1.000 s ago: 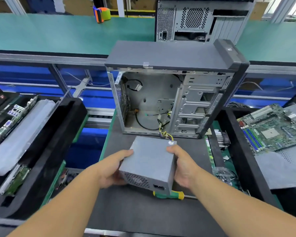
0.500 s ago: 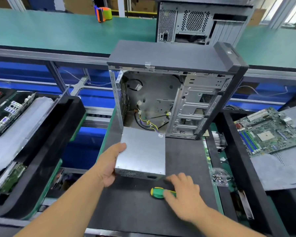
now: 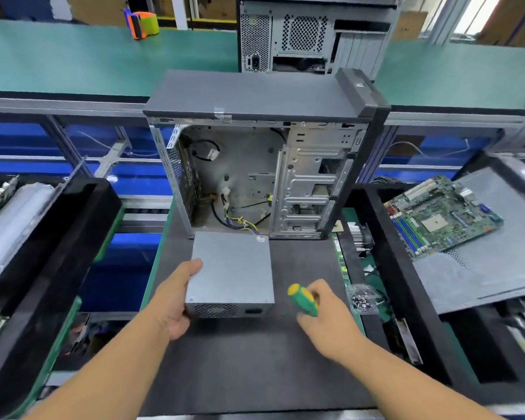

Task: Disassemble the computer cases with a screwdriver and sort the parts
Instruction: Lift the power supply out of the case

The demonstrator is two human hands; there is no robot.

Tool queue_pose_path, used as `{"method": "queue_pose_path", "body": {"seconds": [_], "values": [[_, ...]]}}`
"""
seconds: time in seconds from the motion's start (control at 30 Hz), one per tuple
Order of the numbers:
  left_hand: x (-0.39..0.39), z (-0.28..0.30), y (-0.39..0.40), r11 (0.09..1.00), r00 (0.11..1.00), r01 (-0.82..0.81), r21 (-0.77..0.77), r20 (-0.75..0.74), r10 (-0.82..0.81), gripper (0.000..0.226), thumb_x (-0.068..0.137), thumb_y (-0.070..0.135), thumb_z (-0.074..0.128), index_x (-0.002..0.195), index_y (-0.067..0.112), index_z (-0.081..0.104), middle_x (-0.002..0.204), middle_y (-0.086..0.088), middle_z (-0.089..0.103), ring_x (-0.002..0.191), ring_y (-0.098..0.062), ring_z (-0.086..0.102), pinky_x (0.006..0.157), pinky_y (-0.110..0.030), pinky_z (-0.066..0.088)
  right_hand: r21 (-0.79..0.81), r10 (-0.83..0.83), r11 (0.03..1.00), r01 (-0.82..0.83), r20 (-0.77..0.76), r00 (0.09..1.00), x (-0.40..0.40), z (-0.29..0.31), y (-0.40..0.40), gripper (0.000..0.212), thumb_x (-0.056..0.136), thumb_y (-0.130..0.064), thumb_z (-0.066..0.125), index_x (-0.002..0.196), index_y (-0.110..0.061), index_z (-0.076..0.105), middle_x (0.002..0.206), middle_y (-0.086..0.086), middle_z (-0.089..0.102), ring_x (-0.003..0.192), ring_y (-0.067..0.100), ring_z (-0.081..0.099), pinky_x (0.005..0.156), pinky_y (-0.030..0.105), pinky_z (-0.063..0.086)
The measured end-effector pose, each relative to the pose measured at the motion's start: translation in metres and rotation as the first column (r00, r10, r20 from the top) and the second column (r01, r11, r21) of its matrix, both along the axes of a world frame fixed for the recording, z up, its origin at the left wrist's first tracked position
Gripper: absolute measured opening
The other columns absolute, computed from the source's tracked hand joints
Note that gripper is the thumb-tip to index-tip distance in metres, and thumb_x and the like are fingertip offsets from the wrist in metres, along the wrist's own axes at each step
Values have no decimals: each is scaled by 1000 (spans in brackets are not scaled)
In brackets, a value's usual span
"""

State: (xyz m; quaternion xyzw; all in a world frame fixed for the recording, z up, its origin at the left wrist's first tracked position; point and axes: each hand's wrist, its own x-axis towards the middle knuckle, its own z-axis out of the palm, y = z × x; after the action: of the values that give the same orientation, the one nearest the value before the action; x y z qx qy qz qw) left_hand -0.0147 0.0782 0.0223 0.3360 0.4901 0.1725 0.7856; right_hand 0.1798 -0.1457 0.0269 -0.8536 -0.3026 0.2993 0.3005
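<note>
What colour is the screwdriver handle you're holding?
Green with yellow patches, seen in the head view: the screwdriver in the right hand.

An electronics teardown workshop is indicated: opened computer case, green-topped workbench, motherboard sorted in black bin.

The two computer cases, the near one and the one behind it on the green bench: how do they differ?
The near case stands side-on with its side panel off, inside nearly bare, loose wires showing; the far case shows its rear, with vent grilles and power socket. The near one stands on the dark mat, the far one on the green bench. Both stand upright.
</note>
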Motion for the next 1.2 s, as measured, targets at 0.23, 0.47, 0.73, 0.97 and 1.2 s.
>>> {"method": "queue_pose_path", "body": {"seconds": [0.23, 0.47, 0.73, 0.97, 1.2], "values": [[14, -5, -41, 996, 993, 84, -4, -78, -84, 33, 90, 40, 68, 110, 16, 77, 110, -9, 79, 94, -26, 78, 93, -42, 54, 111, -243, 928, 356, -543, 804, -3, 7, 39, 52, 88, -1, 50, 119, -35, 72, 102, -4, 78, 90, 20, 71, 77, 41, 62], [14, -4, -39, 888, 915, 329, 322, -341, -216, 37, 93, 53, 58, 121, 33, 71, 126, 0, 70, 115, -23, 67, 108, -46, 50, 56, -335, 879, 474, -635, 696, -7, -10, 39, 35, 88, -3, 54, 103, -21, 81, 98, 6, 80, 102, 37, 73, 81, 58, 61], [31, -11, -71, 884, 943, 295, 363, -261, -208, 35, 105, 38, 55, 140, 39, 56, 125, 14, 69, 111, -7, 68, 98, -29, 53, 92, -425, 868, 488, -370, 826, 10, -9, 40, 17, 84, -28, 72, 99, -20, 76, 90, 2, 78, 88, 31, 73, 85, 46, 61], [28, -10, -76, 910, 945, 253, 328, -285, -160, 41, 107, 39, 50, 148, 39, 50, 134, 12, 64, 118, -11, 63, 109, -37, 48, 97, -387, 893, 439, -332, 860, 2, -16, 34, 11, 88, -27, 72, 78, -32, 75, 87, 1, 78, 85, 31, 72, 87, 44, 58], [27, -10, -74, 907, 941, 256, 333, -302, -155, 32, 106, 37, 52, 138, 36, 60, 122, 15, 72, 111, -11, 69, 104, -37, 52, 93, -298, 925, 368, -423, 856, 1, -7, 27, 12, 89, -27, 71, 96, -31, 80, 95, 4, 79, 85, 25, 70, 80, 45, 61]]}}
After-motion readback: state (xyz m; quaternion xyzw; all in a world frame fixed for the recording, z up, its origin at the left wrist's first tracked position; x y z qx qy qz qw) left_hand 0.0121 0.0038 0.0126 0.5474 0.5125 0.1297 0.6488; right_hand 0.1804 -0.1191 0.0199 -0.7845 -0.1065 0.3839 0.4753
